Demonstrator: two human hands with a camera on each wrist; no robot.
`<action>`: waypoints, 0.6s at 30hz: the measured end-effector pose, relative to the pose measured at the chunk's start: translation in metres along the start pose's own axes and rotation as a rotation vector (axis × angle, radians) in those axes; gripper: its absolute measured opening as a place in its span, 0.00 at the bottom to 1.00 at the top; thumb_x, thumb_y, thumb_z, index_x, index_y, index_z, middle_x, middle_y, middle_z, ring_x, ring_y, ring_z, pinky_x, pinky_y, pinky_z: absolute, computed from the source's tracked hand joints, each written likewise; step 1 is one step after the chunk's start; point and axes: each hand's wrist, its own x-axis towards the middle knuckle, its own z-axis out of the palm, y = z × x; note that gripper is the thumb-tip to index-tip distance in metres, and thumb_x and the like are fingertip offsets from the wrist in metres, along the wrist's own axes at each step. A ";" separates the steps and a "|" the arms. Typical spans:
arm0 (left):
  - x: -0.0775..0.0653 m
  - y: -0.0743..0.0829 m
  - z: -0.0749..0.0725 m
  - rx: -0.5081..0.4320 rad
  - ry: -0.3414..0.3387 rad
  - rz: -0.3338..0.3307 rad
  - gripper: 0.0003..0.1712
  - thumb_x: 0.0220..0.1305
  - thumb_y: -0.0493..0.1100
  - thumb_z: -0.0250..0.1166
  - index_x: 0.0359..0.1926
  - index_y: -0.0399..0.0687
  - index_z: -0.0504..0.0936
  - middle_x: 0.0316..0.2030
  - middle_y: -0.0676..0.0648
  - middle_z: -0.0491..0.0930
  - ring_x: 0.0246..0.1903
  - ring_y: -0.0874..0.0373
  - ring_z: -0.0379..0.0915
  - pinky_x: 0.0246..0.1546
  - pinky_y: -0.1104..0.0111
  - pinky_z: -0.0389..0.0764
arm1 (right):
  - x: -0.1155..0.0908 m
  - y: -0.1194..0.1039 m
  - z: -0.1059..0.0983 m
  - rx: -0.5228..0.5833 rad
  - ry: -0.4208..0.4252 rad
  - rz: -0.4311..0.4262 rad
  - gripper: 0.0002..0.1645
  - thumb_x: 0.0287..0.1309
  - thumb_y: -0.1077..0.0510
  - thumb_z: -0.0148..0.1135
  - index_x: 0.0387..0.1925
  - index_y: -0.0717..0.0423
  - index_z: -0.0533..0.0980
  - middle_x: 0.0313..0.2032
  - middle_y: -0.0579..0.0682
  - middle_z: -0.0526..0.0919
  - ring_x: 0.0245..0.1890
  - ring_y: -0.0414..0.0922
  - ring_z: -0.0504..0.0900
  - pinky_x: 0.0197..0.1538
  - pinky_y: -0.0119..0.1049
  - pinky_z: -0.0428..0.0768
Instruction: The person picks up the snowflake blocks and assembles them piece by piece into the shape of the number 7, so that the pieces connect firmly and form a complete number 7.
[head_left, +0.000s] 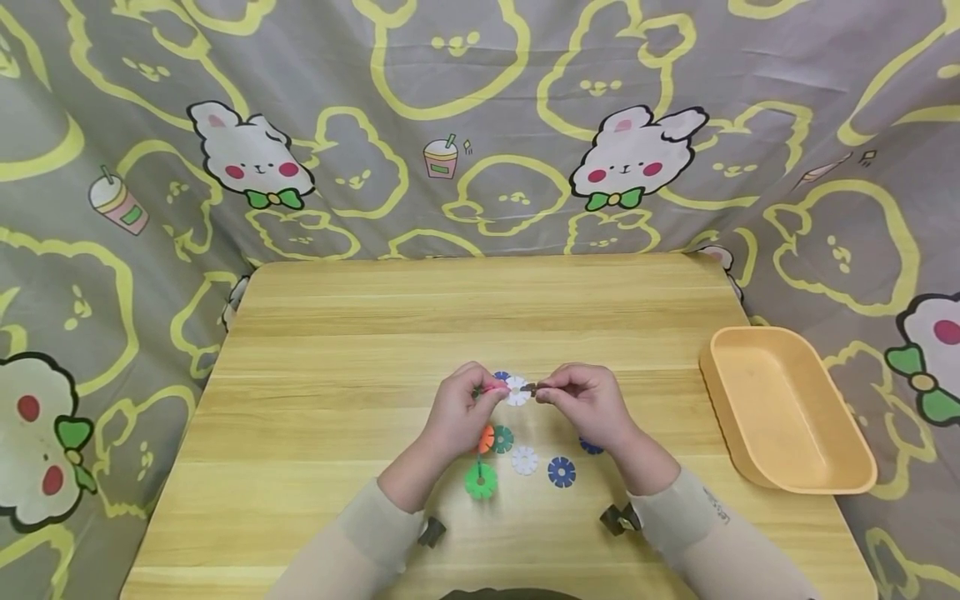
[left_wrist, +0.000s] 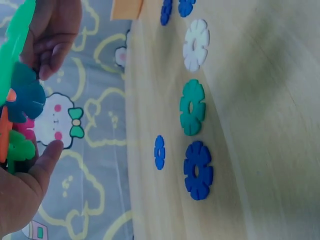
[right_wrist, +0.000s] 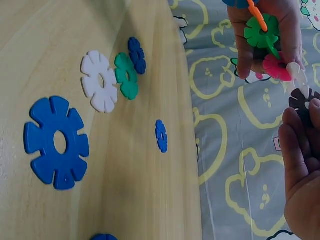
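Observation:
Several notched flower-shaped plastic discs are linked in a chain hanging from my left hand (head_left: pixel 459 412). That hand pinches a pink disc (right_wrist: pixel 275 67) of the chain; green (right_wrist: pixel 256 35) and orange (right_wrist: pixel 257 15) discs hang below, the lowest a bright green disc (head_left: pixel 481 482). Beside the pink one, a white disc (head_left: pixel 517 391) stands between the hands. My right hand (head_left: pixel 592 406) pinches a dark brown disc (right_wrist: pixel 301 100) between thumb and fingers, at the white disc's edge. Whether their slots are joined I cannot tell. Both hands are raised above the table.
Loose discs lie flat on the wooden table (head_left: pixel 337 350): a white disc (left_wrist: pixel 196 45), a teal-green disc (left_wrist: pixel 192 107) and several blue ones, including a blue disc (head_left: pixel 561 472) near the front. An orange-yellow bin (head_left: pixel 750 467) stands at the right. Patterned curtains surround the table.

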 end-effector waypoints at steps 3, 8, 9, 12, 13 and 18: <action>0.001 0.001 0.000 0.011 0.005 0.024 0.07 0.70 0.35 0.71 0.33 0.45 0.83 0.34 0.52 0.81 0.35 0.59 0.75 0.37 0.67 0.78 | 0.001 0.000 0.000 0.003 0.001 -0.013 0.04 0.59 0.77 0.71 0.32 0.71 0.83 0.31 0.65 0.87 0.33 0.38 0.88 0.34 0.33 0.87; 0.002 0.001 -0.002 0.027 -0.019 0.023 0.06 0.70 0.36 0.71 0.34 0.45 0.84 0.35 0.53 0.81 0.35 0.59 0.74 0.37 0.67 0.78 | 0.001 -0.001 -0.002 -0.013 -0.014 0.007 0.07 0.63 0.68 0.74 0.33 0.71 0.84 0.33 0.63 0.88 0.34 0.39 0.88 0.37 0.32 0.87; 0.002 0.000 -0.003 0.031 -0.029 0.016 0.06 0.70 0.36 0.71 0.34 0.45 0.84 0.35 0.53 0.81 0.35 0.59 0.74 0.37 0.68 0.77 | 0.001 -0.001 -0.002 -0.023 -0.019 0.021 0.06 0.62 0.68 0.74 0.33 0.71 0.84 0.33 0.63 0.88 0.35 0.39 0.88 0.38 0.32 0.88; 0.004 0.000 -0.007 0.053 -0.060 -0.015 0.05 0.71 0.38 0.71 0.35 0.46 0.85 0.36 0.53 0.83 0.35 0.59 0.74 0.35 0.68 0.77 | 0.000 0.000 -0.004 -0.104 -0.040 0.098 0.05 0.60 0.70 0.75 0.37 0.69 0.85 0.36 0.61 0.89 0.36 0.43 0.89 0.40 0.34 0.88; 0.005 -0.001 -0.008 0.061 -0.063 -0.027 0.05 0.72 0.39 0.71 0.36 0.46 0.86 0.37 0.53 0.83 0.35 0.59 0.74 0.35 0.68 0.77 | -0.001 0.001 -0.004 -0.150 -0.046 0.136 0.07 0.59 0.70 0.75 0.39 0.68 0.85 0.38 0.61 0.89 0.36 0.44 0.89 0.41 0.35 0.88; 0.007 -0.007 -0.016 0.087 -0.016 -0.109 0.03 0.71 0.39 0.71 0.37 0.48 0.86 0.39 0.53 0.84 0.35 0.59 0.74 0.32 0.69 0.78 | -0.016 0.015 0.002 -0.524 -0.241 0.334 0.21 0.59 0.57 0.79 0.51 0.63 0.85 0.42 0.53 0.88 0.38 0.44 0.85 0.45 0.40 0.86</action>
